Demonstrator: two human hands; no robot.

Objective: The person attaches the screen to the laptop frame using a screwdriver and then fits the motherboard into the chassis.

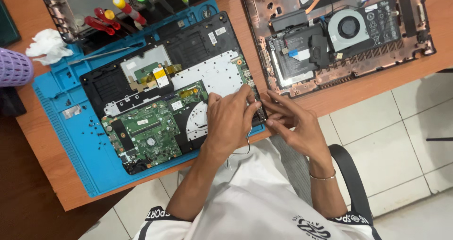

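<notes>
Nearest the camera, a white shirt with black sleeve bands fills the bottom of the view, and both forearms reach up from it to the front edge of an opened laptop base [188,79]. The left hand [230,122] lies over the base's near right corner, its fingers [245,95] bent and pressing down on the right edge — they are not clenched, and whether they pinch anything underneath cannot be told. The right hand [295,124] (a thin bracelet [322,177] sits on its wrist) meets it just beside that same corner, fingers stretched and touching the edge strip. A thin wire [247,138] trails down from between the two hands. Inside the base, a green circuit board [151,131] lies to the left of the hands, with a pale metal plate [212,72] beyond it. The base rests on a blue work mat [61,127] scattered with small screws [94,124], on a wooden counter [42,160]. Farther right lies a second opened laptop shell [339,32] with a round fan [349,28]. At the far edge stand screwdrivers [120,13] with red and yellow handles — beside them a crumpled white tissue [47,45].
</notes>
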